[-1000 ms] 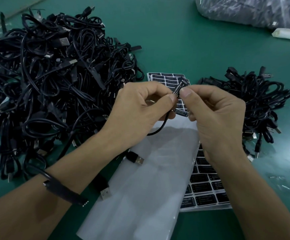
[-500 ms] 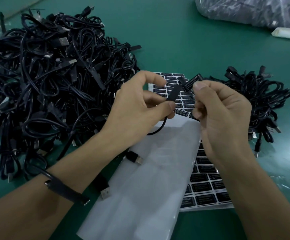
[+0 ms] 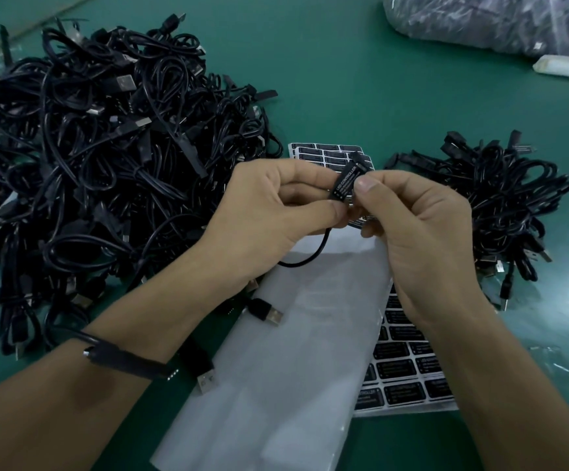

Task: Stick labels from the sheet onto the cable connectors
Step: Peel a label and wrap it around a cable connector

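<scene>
The green surface (image 3: 344,79) fills the frame; a big cable pile (image 3: 106,171) covers its upper left; a smaller pile (image 3: 500,205) sits at right; the label sheet (image 3: 409,372) lies lower centre; above it, at mid-frame, your left grip (image 3: 269,205) pinches the connector (image 3: 358,161); your right grip (image 3: 422,226) pinches the label (image 3: 343,183) against it.

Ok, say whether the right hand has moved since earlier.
Yes: the right hand, pinching the label, shifted left over the sheet toward the left hand's connector.
</scene>
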